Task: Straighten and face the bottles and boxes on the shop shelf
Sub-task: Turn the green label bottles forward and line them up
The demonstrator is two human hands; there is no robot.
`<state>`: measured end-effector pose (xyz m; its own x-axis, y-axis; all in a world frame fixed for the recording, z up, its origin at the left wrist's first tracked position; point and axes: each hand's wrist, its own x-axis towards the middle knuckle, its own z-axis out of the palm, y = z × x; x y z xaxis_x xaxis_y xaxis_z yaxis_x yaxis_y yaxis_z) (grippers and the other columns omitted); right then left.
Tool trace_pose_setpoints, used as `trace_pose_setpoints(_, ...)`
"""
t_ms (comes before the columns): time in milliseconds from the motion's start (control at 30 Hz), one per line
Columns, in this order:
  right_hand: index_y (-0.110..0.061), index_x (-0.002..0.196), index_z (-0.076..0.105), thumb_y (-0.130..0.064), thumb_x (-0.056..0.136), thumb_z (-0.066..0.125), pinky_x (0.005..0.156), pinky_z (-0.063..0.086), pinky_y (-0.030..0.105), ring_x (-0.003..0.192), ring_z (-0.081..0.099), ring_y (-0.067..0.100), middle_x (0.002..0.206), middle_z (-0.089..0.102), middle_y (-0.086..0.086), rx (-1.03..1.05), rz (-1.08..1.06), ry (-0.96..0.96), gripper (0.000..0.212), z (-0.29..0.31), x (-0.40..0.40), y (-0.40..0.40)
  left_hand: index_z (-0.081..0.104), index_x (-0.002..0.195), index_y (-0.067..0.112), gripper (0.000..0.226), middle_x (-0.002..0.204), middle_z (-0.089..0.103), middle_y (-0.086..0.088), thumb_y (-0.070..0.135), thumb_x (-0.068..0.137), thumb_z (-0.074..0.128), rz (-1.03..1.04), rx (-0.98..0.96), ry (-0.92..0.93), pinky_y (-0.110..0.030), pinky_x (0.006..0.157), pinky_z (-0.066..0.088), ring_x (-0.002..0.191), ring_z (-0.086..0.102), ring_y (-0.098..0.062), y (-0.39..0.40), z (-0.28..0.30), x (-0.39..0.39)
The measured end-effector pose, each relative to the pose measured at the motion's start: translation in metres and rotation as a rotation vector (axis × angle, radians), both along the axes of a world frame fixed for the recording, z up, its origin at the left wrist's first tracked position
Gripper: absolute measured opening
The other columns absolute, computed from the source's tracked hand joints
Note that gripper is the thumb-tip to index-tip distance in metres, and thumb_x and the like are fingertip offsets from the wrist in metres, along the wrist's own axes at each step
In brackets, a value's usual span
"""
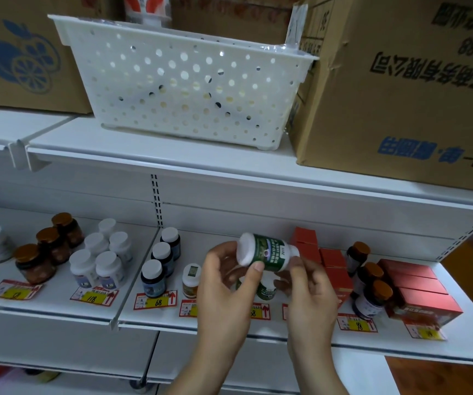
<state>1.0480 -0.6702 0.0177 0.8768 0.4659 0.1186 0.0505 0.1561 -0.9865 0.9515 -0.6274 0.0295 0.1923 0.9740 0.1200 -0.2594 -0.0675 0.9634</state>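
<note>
Holding a green bottle point(268, 253) up in front of the shelf point(229, 327), both hands are working together: the left hand point(225, 283) is pinching it near its white cap, thumb across the label, while the right hand point(309, 289) is grasping the other end, so each grip is closed on the bottle rather than released. The bottle is lying on its side, cap pointing left and the label turned toward the camera, probably so the person can find the front face before setting it down. Directly beneath the bottle, partly hidden behind the hands, more green bottles point(265, 289) are standing on the shelf, which is likely the row this one belongs to. Just left of the green bottle, a small amber bottle point(191, 280) is standing alone, and farther left dark bottles point(161, 263) are lining up front to back, their labels facing forward. To the right of the green bottle, red boxes point(318, 252) are sitting in a row, some hidden behind the right hand. Price tags point(155, 301) are running along the shelf edge below, marking where each row should be fronting. Judging from this, the step in hand is turning the bottle upright with its label outward.
</note>
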Motion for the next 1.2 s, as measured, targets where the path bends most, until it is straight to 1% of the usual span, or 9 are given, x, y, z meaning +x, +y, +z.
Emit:
trace_pose_setpoints(167,-0.021,0.089,0.076,-0.007,0.096,0.055,0.077,0.055,0.042,0.092,0.071,0.032,0.093,0.075,0.012,0.056,0.067,0.212,0.026,-0.007,-0.001,0.002,0.059,0.107,0.039,0.044,0.109,0.061,0.016,0.019,0.078,0.084,0.130,0.204,0.194,-0.025,0.086,0.052,0.105,0.063,-0.006,-0.004,0.000,0.002)
trace_pose_setpoints(400,-0.020,0.088,0.076,-0.007,0.095,0.056,0.075,0.054,0.040,0.093,0.071,0.031,0.094,0.075,0.011,0.054,0.078,0.224,0.024,-0.009,0.002,-0.001,0.059,0.111,0.038,0.044,0.112,0.058,0.018,0.019,0.079,0.083,0.130,0.279,0.251,-0.017,0.087,0.050,0.107,0.062,-0.007,-0.003,-0.005,0.001)
trace_pose_setpoints(533,-0.026,0.089,0.076,-0.012,0.095,0.061,0.079,0.055,0.042,0.088,0.071,0.024,0.090,0.076,0.004,0.022,0.081,0.152,0.021,-0.006,0.008,-0.003,0.057,0.116,0.039,0.040,0.114,0.059,0.021,0.023,0.086,0.076,0.097,0.309,0.326,-0.024,0.089,0.052,0.111,0.060,-0.006,0.001,-0.017,-0.002)
trace_pose_setpoints(633,-0.025,0.093,0.075,-0.020,0.092,0.067,0.081,0.056,0.037,0.086,0.072,0.015,0.089,0.076,-0.004,-0.092,0.139,-0.025,0.009,0.000,0.021,-0.005,0.058,0.118,0.038,0.033,0.114,0.063,0.022,0.026,0.090,0.072,0.054,0.259,0.391,-0.032,0.090,0.054,0.109,0.061,-0.004,0.007,-0.030,-0.004)
trace_pose_setpoints(767,-0.028,0.089,0.074,-0.017,0.086,0.075,0.069,0.052,0.015,0.076,0.069,0.002,0.078,0.075,-0.014,-0.231,0.218,-0.219,0.012,0.012,0.043,-0.002,0.060,0.114,0.038,0.026,0.109,0.066,0.019,0.033,0.091,0.070,0.000,0.190,0.508,-0.036,0.087,0.056,0.101,0.064,-0.004,0.018,-0.039,-0.004)
trace_pose_setpoints(967,-0.026,0.098,0.075,-0.019,0.084,0.076,0.074,0.039,-0.002,0.080,0.062,-0.003,0.090,0.066,-0.025,-0.407,0.200,-0.708,0.015,0.008,0.067,0.031,0.059,0.130,0.023,0.039,0.118,0.063,0.011,0.034,0.093,0.065,-0.086,0.350,0.793,-0.032,0.090,0.051,0.112,0.061,-0.019,0.028,-0.062,0.000)
trace_pose_setpoints(1033,-0.020,0.100,0.075,-0.017,0.083,0.077,0.076,0.037,0.000,0.084,0.059,-0.001,0.102,0.070,-0.014,-0.460,0.196,-0.876,0.017,0.001,0.077,0.046,0.054,0.136,0.023,0.043,0.130,0.061,0.005,0.037,0.095,0.061,-0.145,0.392,0.929,-0.027,0.087,0.046,0.117,0.059,-0.018,0.029,-0.074,0.000)
trace_pose_setpoints(1133,-0.014,0.100,0.076,-0.013,0.081,0.076,0.080,0.045,0.017,0.091,0.069,0.017,0.112,0.072,0.000,-0.494,0.242,-1.022,0.019,-0.016,0.087,0.067,0.054,0.129,0.024,0.036,0.127,0.059,0.003,0.040,0.097,0.051,-0.245,0.459,1.098,-0.026,0.078,0.044,0.109,0.058,-0.018,0.028,-0.097,0.001)
trace_pose_setpoints(1200,-0.011,0.101,0.076,-0.010,0.081,0.075,0.081,0.040,0.014,0.093,0.069,0.020,0.112,0.072,0.003,-0.513,0.285,-1.078,0.020,-0.027,0.090,0.077,0.053,0.127,0.022,0.037,0.125,0.058,0.003,0.045,0.099,0.046,-0.289,0.512,1.164,-0.027,0.081,0.045,0.109,0.056,-0.018,0.027,-0.111,0.002)
